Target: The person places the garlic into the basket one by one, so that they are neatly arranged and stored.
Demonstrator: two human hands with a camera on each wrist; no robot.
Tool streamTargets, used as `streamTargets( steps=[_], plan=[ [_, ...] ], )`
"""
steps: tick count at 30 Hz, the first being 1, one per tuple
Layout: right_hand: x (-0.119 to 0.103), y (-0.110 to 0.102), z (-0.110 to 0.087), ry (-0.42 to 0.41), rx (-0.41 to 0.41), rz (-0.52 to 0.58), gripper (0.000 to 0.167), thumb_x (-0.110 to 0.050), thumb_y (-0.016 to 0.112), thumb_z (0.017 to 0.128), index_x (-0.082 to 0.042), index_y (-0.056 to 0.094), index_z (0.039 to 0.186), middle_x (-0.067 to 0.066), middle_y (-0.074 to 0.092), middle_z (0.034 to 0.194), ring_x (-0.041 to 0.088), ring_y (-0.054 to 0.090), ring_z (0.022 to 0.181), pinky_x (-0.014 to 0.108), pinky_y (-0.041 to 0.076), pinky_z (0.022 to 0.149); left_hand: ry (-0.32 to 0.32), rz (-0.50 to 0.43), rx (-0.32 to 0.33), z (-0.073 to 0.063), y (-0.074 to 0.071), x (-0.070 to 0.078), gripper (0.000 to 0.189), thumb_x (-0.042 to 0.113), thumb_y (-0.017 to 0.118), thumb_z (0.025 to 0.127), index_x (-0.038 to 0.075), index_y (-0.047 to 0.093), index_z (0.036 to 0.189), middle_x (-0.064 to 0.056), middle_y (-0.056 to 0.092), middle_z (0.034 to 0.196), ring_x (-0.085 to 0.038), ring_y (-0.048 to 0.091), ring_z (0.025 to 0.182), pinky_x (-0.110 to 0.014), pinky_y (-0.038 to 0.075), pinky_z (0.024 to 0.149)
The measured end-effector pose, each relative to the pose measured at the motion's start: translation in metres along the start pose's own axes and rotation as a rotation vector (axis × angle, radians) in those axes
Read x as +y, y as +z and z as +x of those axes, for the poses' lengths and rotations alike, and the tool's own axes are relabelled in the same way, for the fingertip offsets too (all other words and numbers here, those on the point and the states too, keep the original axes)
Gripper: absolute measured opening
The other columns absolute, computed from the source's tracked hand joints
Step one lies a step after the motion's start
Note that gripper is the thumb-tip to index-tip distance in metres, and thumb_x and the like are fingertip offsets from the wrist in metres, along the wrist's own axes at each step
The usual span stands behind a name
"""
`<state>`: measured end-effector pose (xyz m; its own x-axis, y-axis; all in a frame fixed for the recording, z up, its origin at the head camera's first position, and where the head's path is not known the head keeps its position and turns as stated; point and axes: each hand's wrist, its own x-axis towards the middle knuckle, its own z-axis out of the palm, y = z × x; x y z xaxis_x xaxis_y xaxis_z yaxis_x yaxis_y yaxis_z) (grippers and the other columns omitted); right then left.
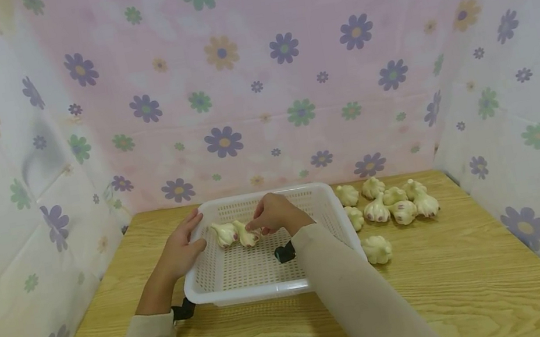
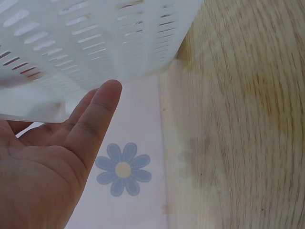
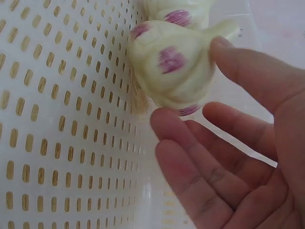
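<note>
A white perforated plastic basket (image 1: 278, 286) stands on the table. My left hand (image 1: 185, 252) holds its left rim, the thumb over the edge and the fingers (image 2: 93, 119) fairly straight underneath, outside the wall. Inside, two garlic bulbs lie side by side toward the back left: a left bulb (image 1: 225, 234) and a right bulb (image 1: 247, 234) with purple patches. My right hand (image 1: 277, 213) is at the right bulb. In the right wrist view its thumb touches the neck of this garlic bulb (image 3: 174, 67); the other fingers (image 3: 190, 167) are spread loosely beside and below it.
Several more garlic bulbs (image 1: 404, 212) are grouped on the wooden table (image 1: 457, 280) to the basket's right. One bulb (image 1: 377, 250) sits nearer the front, close to the basket wall. Flowered cloth (image 1: 255, 76) closes off the back and both sides.
</note>
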<state>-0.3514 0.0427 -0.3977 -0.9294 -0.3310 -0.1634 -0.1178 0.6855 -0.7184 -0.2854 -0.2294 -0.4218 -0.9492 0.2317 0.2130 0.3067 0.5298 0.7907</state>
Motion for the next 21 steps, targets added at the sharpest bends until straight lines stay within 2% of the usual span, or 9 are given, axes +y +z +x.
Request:
streamTargets(
  steps=[7, 11, 15, 18, 21],
  plan=[
    [0.0010, 0.0011, 0.0012, 0.005, -0.053, 0.000, 0.037, -0.023, 0.089, 0.079, -0.007, 0.072, 0.108, 0.012, 0.077, 0.085, 0.030, 0.077, 0.082, 0.043, 0.063, 0.080, -0.003, -0.005, -0.008, -0.0003, -0.0011, 0.0002, 0.072, 0.002, 0.055, 0.091, -0.004, 0.033, 0.159, -0.012, 0.017, 0.174, -0.046, 0.024, 0.155, -0.059, 0.044, 0.112],
    [0.0014, 0.0016, 0.0027, 0.012, -0.010, -0.047, 0.033, -0.029, 0.087, 0.083, -0.008, 0.073, 0.105, 0.010, 0.077, 0.082, 0.026, 0.077, 0.079, 0.037, 0.063, 0.074, -0.005, 0.002, -0.008, -0.0004, -0.0010, 0.0007, 0.072, 0.003, 0.055, 0.091, -0.004, 0.033, 0.159, -0.011, 0.017, 0.174, -0.045, 0.024, 0.155, -0.058, 0.044, 0.112],
    [0.0011, 0.0011, 0.0029, 0.032, 0.047, -0.047, 0.034, -0.033, 0.088, 0.082, -0.008, 0.074, 0.100, 0.007, 0.077, 0.079, 0.026, 0.078, 0.078, 0.032, 0.062, 0.068, -0.007, 0.007, -0.004, -0.0003, -0.0008, 0.0005, 0.072, 0.004, 0.054, 0.091, -0.003, 0.033, 0.159, -0.010, 0.017, 0.174, -0.044, 0.024, 0.156, -0.058, 0.045, 0.112],
    [0.0013, 0.0008, 0.0020, 0.040, 0.056, -0.034, 0.038, -0.034, 0.089, 0.080, -0.007, 0.074, 0.101, 0.008, 0.077, 0.085, 0.026, 0.078, 0.078, 0.032, 0.062, 0.067, -0.009, 0.004, -0.006, -0.0004, -0.0004, 0.0007, 0.072, 0.004, 0.054, 0.091, -0.003, 0.033, 0.160, -0.010, 0.017, 0.174, -0.044, 0.024, 0.156, -0.057, 0.046, 0.111],
    [0.0028, 0.0012, 0.0028, 0.052, 0.055, -0.050, 0.043, -0.035, 0.090, 0.079, -0.006, 0.074, 0.106, 0.009, 0.076, 0.099, 0.025, 0.078, 0.076, 0.033, 0.063, 0.067, -0.005, -0.009, -0.009, -0.0008, 0.0001, 0.0018, 0.072, 0.003, 0.054, 0.092, -0.004, 0.032, 0.159, -0.011, 0.016, 0.174, -0.044, 0.022, 0.156, -0.056, 0.044, 0.112]
  ],
)
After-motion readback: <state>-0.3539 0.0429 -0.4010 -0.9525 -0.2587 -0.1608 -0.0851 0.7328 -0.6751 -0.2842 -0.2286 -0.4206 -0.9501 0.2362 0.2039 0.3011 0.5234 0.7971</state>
